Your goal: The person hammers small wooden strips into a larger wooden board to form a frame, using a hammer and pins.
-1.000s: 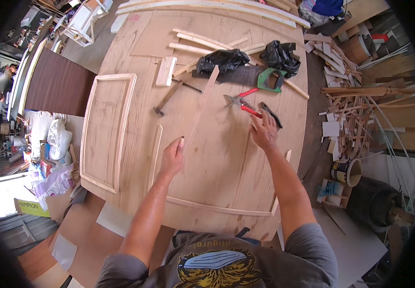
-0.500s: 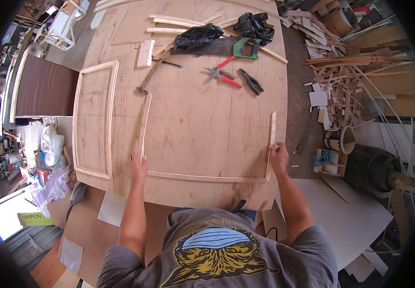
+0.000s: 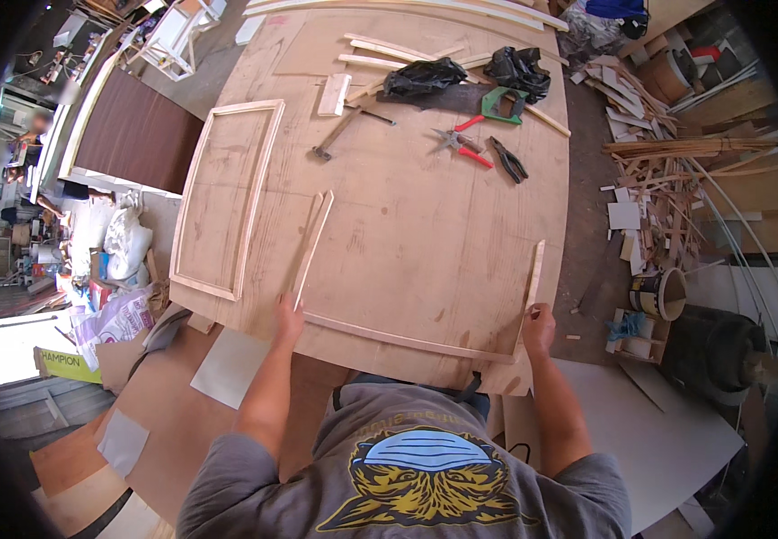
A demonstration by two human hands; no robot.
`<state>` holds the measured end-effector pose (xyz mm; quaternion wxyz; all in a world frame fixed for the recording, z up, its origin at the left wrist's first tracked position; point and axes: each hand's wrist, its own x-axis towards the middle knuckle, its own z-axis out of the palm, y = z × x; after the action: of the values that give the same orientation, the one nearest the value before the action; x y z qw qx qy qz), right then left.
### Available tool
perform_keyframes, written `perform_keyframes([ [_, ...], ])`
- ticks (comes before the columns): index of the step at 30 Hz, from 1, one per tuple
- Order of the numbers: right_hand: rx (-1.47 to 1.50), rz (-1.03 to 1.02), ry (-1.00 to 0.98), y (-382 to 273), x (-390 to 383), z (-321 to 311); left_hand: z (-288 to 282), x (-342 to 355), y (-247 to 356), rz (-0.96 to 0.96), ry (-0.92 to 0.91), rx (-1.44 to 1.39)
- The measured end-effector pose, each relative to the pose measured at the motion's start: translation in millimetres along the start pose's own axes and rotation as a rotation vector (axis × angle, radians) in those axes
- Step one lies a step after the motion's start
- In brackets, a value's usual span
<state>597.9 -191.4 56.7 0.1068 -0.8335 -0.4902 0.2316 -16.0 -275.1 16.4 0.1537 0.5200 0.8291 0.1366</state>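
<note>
Three thin wooden strips form an open-sided frame (image 3: 407, 339) along the near edge of a broad wooden desk (image 3: 416, 251), laid out between a worker's two bare hands. The left hand (image 3: 289, 318) has its grip closed on the lower end of the left strip (image 3: 316, 241). At the opposite side, the right hand (image 3: 541, 329) curls its fingers in at the right strip (image 3: 535, 276); whether that grip holds the wood or only touches it cannot be told. A complete rectangular frame (image 3: 204, 288) lies to the left. Farther up rest a hammer (image 3: 324, 149), red-handled snips (image 3: 473, 157), black pliers (image 3: 508, 160) and a green-handled saw (image 3: 502, 106), near two black plastic bags (image 3: 423, 77) and loose strips of wood (image 3: 378, 48). Off the desk's right side, scrap wood (image 3: 658, 202) covers the floor near a bucket (image 3: 670, 295).
</note>
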Motion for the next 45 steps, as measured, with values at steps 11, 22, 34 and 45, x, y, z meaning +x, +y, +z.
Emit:
perform_keyframes([
  [11,-0.062,-0.108,0.140,-1,-20,-5,-48,-29,44,0.074,0.028,0.022],
  [22,0.181,-0.514,-0.047,-149,-10,-24,-55,0,184,0.427,0.022,-0.043],
  [34,-0.054,-0.963,0.014,-148,-5,-59,-27,31,299,0.932,-0.229,0.115],
  [45,-0.032,-0.850,0.002,-120,-3,-71,-19,28,330,0.984,-0.345,0.136],
])
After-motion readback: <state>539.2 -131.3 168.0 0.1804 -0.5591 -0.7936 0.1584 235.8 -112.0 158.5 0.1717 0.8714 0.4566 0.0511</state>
